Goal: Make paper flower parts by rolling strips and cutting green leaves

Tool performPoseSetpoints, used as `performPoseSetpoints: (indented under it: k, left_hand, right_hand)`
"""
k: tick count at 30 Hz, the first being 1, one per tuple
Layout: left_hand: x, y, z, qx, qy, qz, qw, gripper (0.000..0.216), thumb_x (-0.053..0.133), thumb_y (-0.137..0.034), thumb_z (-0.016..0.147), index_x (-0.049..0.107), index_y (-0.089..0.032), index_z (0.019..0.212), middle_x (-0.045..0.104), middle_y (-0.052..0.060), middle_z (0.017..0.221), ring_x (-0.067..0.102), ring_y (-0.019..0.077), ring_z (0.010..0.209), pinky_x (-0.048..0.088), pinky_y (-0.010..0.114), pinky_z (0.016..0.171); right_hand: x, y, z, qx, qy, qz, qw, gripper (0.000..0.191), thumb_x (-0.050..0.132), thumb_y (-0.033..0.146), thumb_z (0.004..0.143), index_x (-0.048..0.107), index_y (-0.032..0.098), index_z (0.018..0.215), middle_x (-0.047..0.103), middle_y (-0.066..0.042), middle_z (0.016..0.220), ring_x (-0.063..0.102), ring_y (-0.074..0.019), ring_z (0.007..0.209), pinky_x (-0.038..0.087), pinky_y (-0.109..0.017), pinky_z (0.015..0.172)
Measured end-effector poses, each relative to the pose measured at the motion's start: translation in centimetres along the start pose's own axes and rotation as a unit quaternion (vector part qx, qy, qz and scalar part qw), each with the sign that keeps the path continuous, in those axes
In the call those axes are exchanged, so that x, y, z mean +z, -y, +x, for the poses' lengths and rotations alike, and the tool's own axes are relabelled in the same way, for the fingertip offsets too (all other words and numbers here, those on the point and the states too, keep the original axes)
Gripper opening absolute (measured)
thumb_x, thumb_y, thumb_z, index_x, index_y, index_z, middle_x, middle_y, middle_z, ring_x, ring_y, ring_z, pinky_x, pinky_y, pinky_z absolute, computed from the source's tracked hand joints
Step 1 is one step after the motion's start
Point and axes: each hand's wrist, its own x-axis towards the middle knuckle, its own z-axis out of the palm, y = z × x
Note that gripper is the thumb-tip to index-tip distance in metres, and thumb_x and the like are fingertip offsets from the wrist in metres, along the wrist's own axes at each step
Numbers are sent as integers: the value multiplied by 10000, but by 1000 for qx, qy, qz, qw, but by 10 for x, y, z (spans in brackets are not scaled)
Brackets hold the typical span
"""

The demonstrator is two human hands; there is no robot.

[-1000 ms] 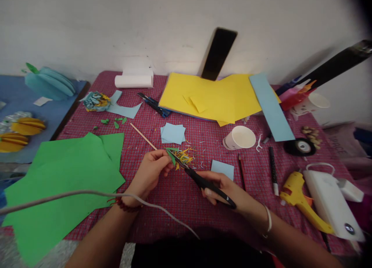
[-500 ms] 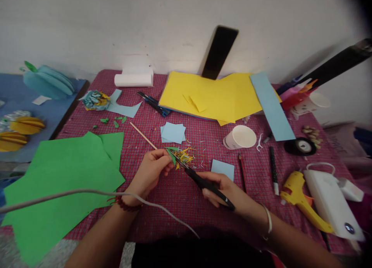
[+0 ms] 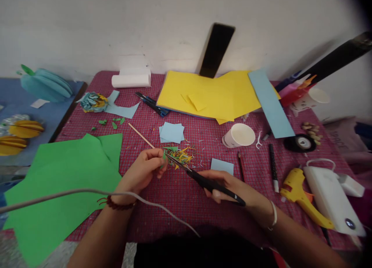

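My left hand [image 3: 147,169] pinches a small piece of green paper [image 3: 163,159], most of it hidden by the fingers. In my right hand [image 3: 223,184] is a pair of black-handled scissors [image 3: 200,179], its blades pointing left at the green piece. Below and behind the blades lies a heap of thin paper snippets [image 3: 183,156], yellow, green and pale. A thin wooden stick [image 3: 141,135] reaches toward my left fingers. Small blue paper squares [image 3: 173,132] lie just beyond the heap, and another blue square [image 3: 222,166] is beside my right hand.
Green sheets [image 3: 66,175] cover the left side, crossed by a grey cable [image 3: 95,190]. Yellow sheets [image 3: 209,97], a propped phone [image 3: 217,51] and a utility knife [image 3: 152,104] are at the back. A paper cup [image 3: 240,136], a glue gun [image 3: 302,198] and a white power bank [image 3: 334,200] stand right.
My left hand has moved slightly left with the green piece, of which less now shows. My right hand and the scissors have shifted a little right and down.
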Motion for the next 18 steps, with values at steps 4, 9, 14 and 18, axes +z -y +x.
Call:
performPoseSetpoints:
  k: [4,9,14,18]
  left_hand:
    - [-2,-5,-2,-44,20,45,998,142,632,-220,583,519,-173,513,520,-21,474,407,66,389,313,188,370]
    - [-6,-2,-2,-49,53,76,995,87,624,-201,592,565,-170,535,523,-23,484,413,67,400,335,179,377]
    - [-5,-2,-3,-38,65,98,992,84,588,-180,591,564,-176,511,503,-25,476,403,72,415,326,172,375]
    - [-4,-4,-4,-39,67,108,991,74,574,-178,581,566,-180,508,503,-24,475,402,73,415,324,176,377]
  right_hand:
    - [-11,-13,0,2,20,30,999,657,730,471,735,563,165,1292,536,9,712,414,-58,524,323,-189,450]
    - [-15,-13,-2,18,25,22,999,638,736,439,741,572,172,1297,524,15,692,417,-54,510,334,-179,434]
    - [-15,-13,-2,23,24,19,999,622,741,384,746,566,185,1309,513,22,676,399,-53,507,307,-180,420]
    - [-17,-17,-2,26,31,15,999,599,719,343,773,548,204,1330,521,19,709,402,-50,513,310,-192,433]
